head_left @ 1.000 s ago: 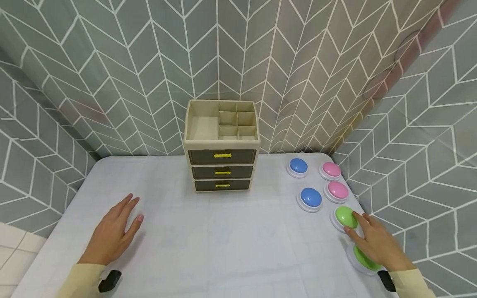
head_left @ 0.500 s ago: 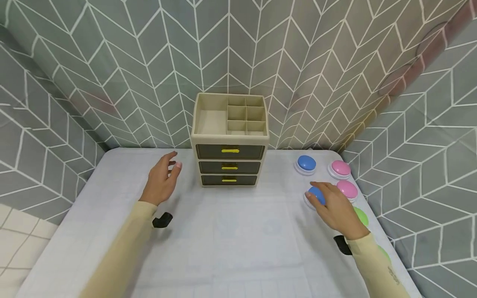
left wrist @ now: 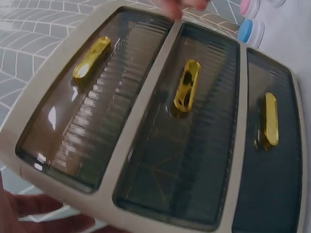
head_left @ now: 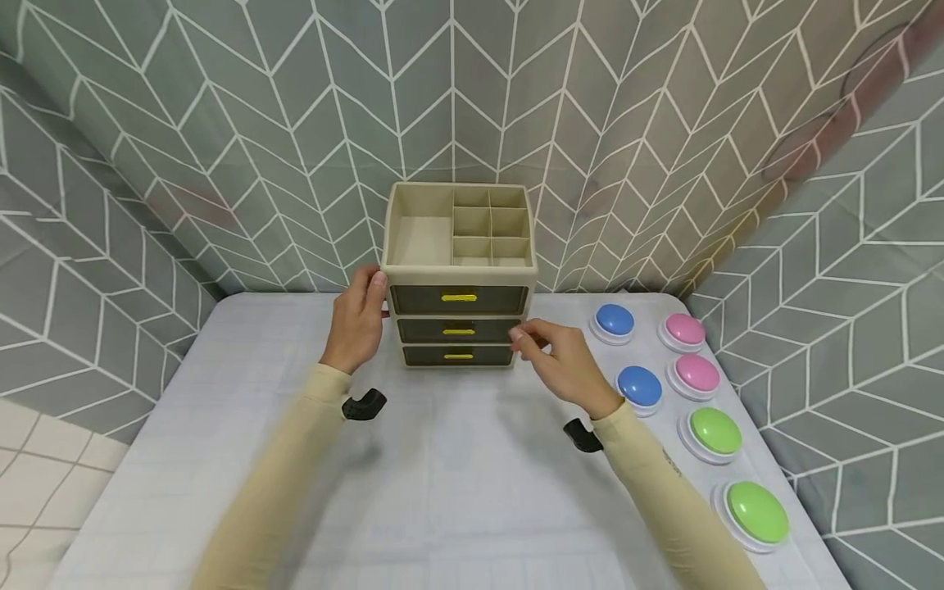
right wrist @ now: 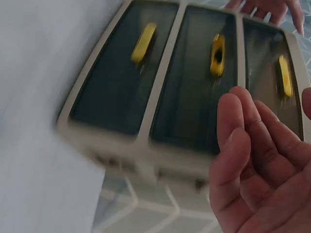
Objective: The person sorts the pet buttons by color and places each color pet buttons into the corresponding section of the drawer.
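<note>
A beige desktop organizer (head_left: 460,277) with three dark, translucent drawers stands at the back of the table, its drawers closed. Each drawer front carries a gold handle (head_left: 459,298). My left hand (head_left: 356,319) is at the organizer's left side, fingers extended along the side wall; in the left wrist view those fingers (left wrist: 53,221) show just past the frame, and contact is unclear. My right hand (head_left: 564,360) hovers before the right end of the middle drawer. Its fingers (right wrist: 262,131) are loosely bent with the thumb near the index finger, and nothing is between them.
On the right of the white-covered table (head_left: 442,492) stand push buttons on white bases: two blue (head_left: 639,386), two pink (head_left: 696,373) and two green (head_left: 757,512). Patterned grey curtains (head_left: 310,123) enclose the back and sides. The organizer's top has several open compartments (head_left: 472,223).
My right hand has left the buttons, moving left to the organizer's front right. My left hand has moved forward and right to the organizer's left side. The view has shifted slightly.
</note>
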The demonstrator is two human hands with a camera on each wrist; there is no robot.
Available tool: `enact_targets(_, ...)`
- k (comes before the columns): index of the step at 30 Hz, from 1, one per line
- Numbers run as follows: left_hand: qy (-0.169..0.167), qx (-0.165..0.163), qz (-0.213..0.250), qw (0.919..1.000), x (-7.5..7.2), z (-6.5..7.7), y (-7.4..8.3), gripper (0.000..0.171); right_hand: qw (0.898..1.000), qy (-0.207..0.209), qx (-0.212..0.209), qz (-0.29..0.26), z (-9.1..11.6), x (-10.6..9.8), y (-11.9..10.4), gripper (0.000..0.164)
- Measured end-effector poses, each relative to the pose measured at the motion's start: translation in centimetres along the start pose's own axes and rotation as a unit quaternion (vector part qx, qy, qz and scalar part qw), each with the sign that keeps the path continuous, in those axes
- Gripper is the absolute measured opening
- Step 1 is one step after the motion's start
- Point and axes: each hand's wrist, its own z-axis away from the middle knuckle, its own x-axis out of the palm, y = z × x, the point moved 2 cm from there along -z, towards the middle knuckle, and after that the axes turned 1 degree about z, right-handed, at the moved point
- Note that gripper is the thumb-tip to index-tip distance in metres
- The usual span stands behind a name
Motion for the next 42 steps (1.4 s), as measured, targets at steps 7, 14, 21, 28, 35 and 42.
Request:
enact_targets(7,0.031,-0.009,-0.066,0.9973,0.7,-0.6,0.9,0.066,0.986,-0.047,0.060,-0.147,-2.8,2.9,-2.2,0.042)
enact_targets(14,0.030,-0.048,-0.090,0.9944,0.8,-0.8,1.0,0.074,0.950,-0.069,0.143,-0.269,-4.7,4.4,-3.1,0.053)
enact_targets(21,0.001,-0.083,-0.089,0.9926,0.5,-1.1,0.8,0.080,0.916,-0.054,0.185,-0.352,-5.4,5.2,-3.2,0.053)
enact_targets(28,-0.022,-0.124,-0.051,0.9908,0.1,-1.2,0.6,0.089,0.908,0.001,0.179,-0.380,-5.6,6.0,-4.1,0.047)
enact_targets(35,-0.027,-0.133,-0.020,0.9905,0.0,-1.3,0.5,0.089,0.907,0.040,0.181,-0.379,-5.6,6.6,-4.4,0.041)
enact_targets(42,-0.045,-0.133,0.000,0.9901,-0.3,-1.4,0.5,0.089,0.903,0.051,0.181,-0.387,-5.6,6.7,-4.6,0.039)
